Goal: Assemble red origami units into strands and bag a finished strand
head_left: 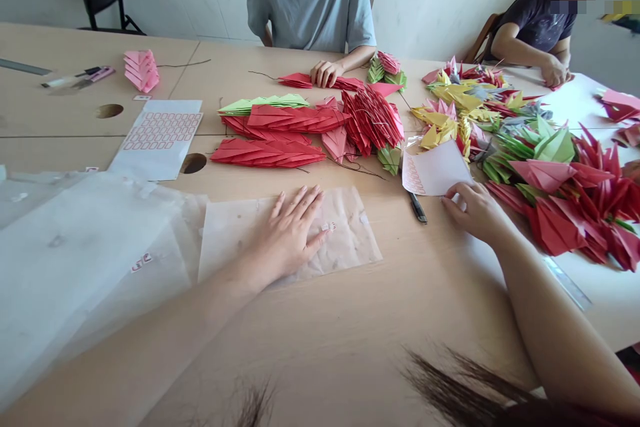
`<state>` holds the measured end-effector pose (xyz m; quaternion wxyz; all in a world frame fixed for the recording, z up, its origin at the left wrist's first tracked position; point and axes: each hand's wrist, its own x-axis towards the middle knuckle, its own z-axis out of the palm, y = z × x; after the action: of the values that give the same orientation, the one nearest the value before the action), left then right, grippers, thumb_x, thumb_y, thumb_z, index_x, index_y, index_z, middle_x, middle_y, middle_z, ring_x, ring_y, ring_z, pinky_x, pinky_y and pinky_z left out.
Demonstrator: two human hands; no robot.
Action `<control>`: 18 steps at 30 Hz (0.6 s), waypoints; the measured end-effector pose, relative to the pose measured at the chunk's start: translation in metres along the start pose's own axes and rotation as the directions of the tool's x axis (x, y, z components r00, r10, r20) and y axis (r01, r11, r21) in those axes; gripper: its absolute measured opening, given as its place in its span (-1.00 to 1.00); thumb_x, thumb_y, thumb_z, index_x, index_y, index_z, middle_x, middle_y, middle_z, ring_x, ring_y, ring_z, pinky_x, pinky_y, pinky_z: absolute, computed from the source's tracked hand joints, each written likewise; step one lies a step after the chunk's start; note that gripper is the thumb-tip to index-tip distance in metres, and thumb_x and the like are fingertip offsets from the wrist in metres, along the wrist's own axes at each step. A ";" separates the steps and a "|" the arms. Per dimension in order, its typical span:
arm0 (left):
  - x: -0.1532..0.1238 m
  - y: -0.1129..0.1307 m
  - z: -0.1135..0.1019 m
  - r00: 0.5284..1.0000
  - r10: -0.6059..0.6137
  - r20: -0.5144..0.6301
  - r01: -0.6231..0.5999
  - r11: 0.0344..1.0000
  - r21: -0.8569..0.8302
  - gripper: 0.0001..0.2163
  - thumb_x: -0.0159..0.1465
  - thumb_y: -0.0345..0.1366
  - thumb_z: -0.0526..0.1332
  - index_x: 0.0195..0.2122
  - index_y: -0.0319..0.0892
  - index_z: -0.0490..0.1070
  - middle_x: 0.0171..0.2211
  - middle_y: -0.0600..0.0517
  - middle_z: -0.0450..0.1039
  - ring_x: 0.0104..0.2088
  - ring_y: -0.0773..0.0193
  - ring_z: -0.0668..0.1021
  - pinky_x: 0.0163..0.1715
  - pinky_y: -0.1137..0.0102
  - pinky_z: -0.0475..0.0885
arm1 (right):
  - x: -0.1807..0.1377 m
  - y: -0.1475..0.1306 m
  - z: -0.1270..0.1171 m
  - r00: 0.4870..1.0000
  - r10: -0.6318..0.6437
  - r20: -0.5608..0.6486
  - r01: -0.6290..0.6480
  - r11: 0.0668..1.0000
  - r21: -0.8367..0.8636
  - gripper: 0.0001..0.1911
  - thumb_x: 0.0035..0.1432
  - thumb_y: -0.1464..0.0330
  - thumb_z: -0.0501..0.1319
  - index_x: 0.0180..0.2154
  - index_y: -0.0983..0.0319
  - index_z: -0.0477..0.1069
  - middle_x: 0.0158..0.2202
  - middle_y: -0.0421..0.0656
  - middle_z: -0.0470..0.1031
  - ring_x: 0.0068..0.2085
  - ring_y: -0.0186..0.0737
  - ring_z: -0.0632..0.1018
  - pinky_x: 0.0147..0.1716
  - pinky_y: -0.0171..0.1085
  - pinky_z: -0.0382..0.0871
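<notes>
My left hand (293, 233) lies flat, fingers outstretched, on a translucent plastic bag (350, 233) on the table. A small printed sticker shows on the bag by my thumb. Farther right, my right hand (473, 210) pinches the lower right corner of a white sticker sheet (435, 167), whose left part carries red-outlined labels. Partly under that sheet is a black-handled cutter (418, 208). More translucent bags (90, 247) are piled at the left, one bearing red-edged stickers. A second sheet of red-outlined stickers (160, 133) rests beyond them.
Red folded-paper pieces (270, 152) lie ahead, where a co-worker's hand (326, 72) rests. Heaped folded-paper flowers (565, 200) fill the right side, near another person's hand (554, 72). A clear ruler (567, 283) lies at right. Two round holes (194, 163) pierce the tabletop (320, 347).
</notes>
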<state>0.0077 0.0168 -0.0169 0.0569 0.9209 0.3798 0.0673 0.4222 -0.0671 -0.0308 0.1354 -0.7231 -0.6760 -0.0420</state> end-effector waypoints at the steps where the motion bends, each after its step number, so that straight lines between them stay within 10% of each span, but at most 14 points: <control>1: 0.000 0.000 0.000 1.000 0.000 0.002 0.000 1.000 0.002 -0.41 0.39 0.01 -0.10 0.38 -0.16 -0.05 0.40 0.00 -0.12 0.40 0.11 -0.02 0.36 0.04 -0.15 | 0.000 0.001 0.001 1.000 0.019 0.015 -0.019 1.000 0.004 -0.83 0.21 0.18 0.07 -0.31 0.14 0.29 -0.29 -0.07 0.42 -0.14 0.04 0.42 -0.15 -0.06 0.30; 18: 0.000 0.002 -0.002 1.000 -0.008 0.026 0.008 1.000 0.010 -0.40 0.40 0.00 -0.10 0.38 -0.19 -0.07 0.41 0.00 -0.16 0.40 0.12 -0.03 0.36 0.03 -0.15 | -0.003 0.012 0.021 0.951 0.294 -0.102 -0.268 0.940 0.213 -0.59 0.13 0.01 0.11 -0.17 0.18 0.31 -0.19 -0.03 0.44 -0.15 0.00 0.44 -0.13 -0.05 0.34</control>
<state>0.0090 0.0155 -0.0146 0.0575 0.9204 0.3830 0.0534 0.4310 -0.0658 -0.0530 0.2551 -0.7909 -0.5562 -0.0030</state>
